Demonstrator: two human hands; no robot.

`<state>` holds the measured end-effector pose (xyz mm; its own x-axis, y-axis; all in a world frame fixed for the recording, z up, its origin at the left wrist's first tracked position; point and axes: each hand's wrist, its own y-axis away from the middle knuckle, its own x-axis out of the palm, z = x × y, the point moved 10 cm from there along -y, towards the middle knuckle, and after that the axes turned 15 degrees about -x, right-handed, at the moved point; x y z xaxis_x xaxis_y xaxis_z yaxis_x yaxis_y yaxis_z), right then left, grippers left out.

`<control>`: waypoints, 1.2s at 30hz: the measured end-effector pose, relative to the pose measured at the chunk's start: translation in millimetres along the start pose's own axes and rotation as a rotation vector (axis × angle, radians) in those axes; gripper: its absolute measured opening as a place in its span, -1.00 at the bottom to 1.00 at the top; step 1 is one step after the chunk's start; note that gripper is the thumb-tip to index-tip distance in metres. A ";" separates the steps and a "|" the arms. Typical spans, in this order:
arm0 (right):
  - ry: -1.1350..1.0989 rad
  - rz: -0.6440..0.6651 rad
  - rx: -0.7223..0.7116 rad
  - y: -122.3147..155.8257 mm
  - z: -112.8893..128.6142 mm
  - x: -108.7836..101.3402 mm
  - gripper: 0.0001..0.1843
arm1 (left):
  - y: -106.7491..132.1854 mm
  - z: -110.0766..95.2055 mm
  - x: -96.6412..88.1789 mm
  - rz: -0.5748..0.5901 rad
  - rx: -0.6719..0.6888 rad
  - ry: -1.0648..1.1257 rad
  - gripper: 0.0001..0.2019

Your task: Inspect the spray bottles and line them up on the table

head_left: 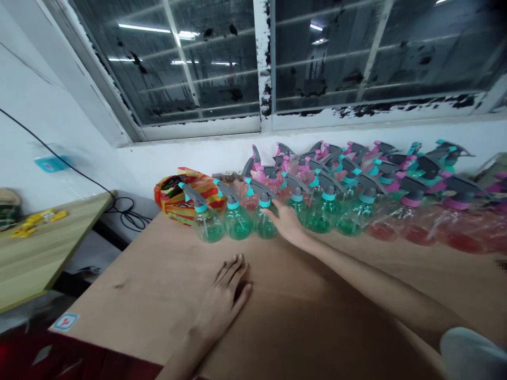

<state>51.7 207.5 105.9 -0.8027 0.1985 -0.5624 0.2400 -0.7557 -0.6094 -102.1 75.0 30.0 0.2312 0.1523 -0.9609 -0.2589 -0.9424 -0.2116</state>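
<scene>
My right hand (289,224) reaches to a green spray bottle (266,224) with a grey trigger head and turquoise collar. Its thumb lies across the bottle just below the collar, and the other fingers are partly hidden around the side. My left hand (227,293) rests on the wooden table (166,295), fingers stretched out, holding nothing. To the left of the gripped bottle stand two more green spray bottles, the nearer one (238,221) and the end one (209,227). Other green bottles (321,216) continue the row on the right.
Red spray bottles (420,229) with pink collars extend the row rightward, and several more bottles crowd behind, against the wall. A striped orange-yellow bag (186,198) lies at the back left. A black cable (130,214) hangs beside a lower side table (51,248).
</scene>
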 end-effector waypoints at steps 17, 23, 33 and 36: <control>0.180 -0.124 0.070 49.6 -29.8 -96.8 -0.54 | 0.0 4.3 1.8 -0.027 0.004 0.040 -0.60; 0.247 -0.055 0.125 26.4 -50.3 -71.8 -0.37 | -0.3 3.5 0.3 -0.016 -0.014 0.044 -0.61; 0.331 -0.003 0.065 53.8 -24.5 -79.1 -0.40 | -1.6 -0.1 2.3 -0.027 -0.056 0.068 -0.61; 0.351 0.037 0.037 76.2 -7.5 -90.4 -0.37 | -4.2 -21.0 5.2 -0.020 -0.057 0.106 -0.54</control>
<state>146.6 136.7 106.1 -0.5560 0.3680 -0.7453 0.2401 -0.7873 -0.5679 -80.2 73.5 29.7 0.3345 0.1418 -0.9317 -0.2000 -0.9554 -0.2172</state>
